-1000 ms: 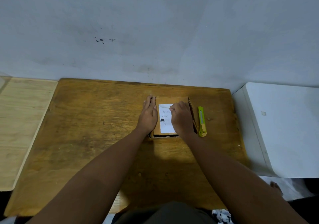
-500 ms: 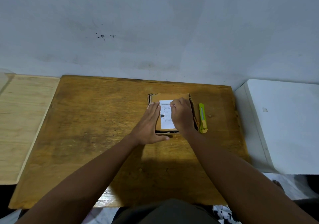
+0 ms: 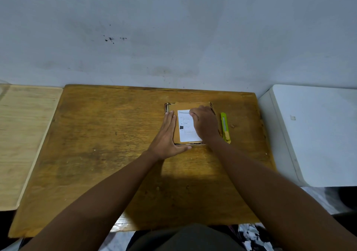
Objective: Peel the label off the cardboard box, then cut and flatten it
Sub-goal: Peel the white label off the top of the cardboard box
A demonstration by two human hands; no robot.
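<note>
A small brown cardboard box [image 3: 174, 106] lies on the wooden table [image 3: 100, 134], right of centre. A white printed label [image 3: 186, 130] is stuck on its top face. My left hand [image 3: 167, 136] lies flat with fingers together along the box's left side, thumb at its near edge. My right hand [image 3: 204, 123] rests on the right half of the box, fingertips curled onto the label's top edge, where a thin strip looks lifted. A yellow-green utility knife [image 3: 225, 127] lies on the table just right of the box.
A pale wooden board [image 3: 21, 134] adjoins the table on the left. A white cabinet [image 3: 316, 132] stands at the right. The grey wall [image 3: 173, 28] runs just behind the table's far edge.
My left hand slid from the far left corner of the box down toward its near left edge. My right hand stayed at the label's top edge.
</note>
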